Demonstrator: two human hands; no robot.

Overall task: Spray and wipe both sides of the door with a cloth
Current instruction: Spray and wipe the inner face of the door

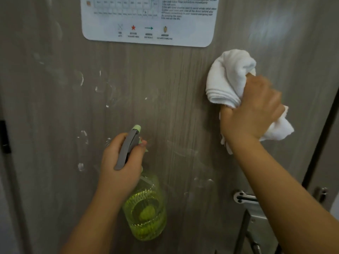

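Observation:
A grey wood-grain door [165, 92] fills the view, with wet spray streaks and droplets across its left and middle. My left hand [121, 165] grips a green see-through spray bottle [146, 209] by its grey trigger head, nozzle close to the door. My right hand [253, 114] is shut on a bunched white cloth [227, 77] and presses it against the door at the upper right.
A white evacuation notice [148, 21] is stuck to the door at the top. A metal lock plate and handle [245, 202] sit at the lower right beside my right forearm. The dark door edge and frame [322, 134] run down the right side.

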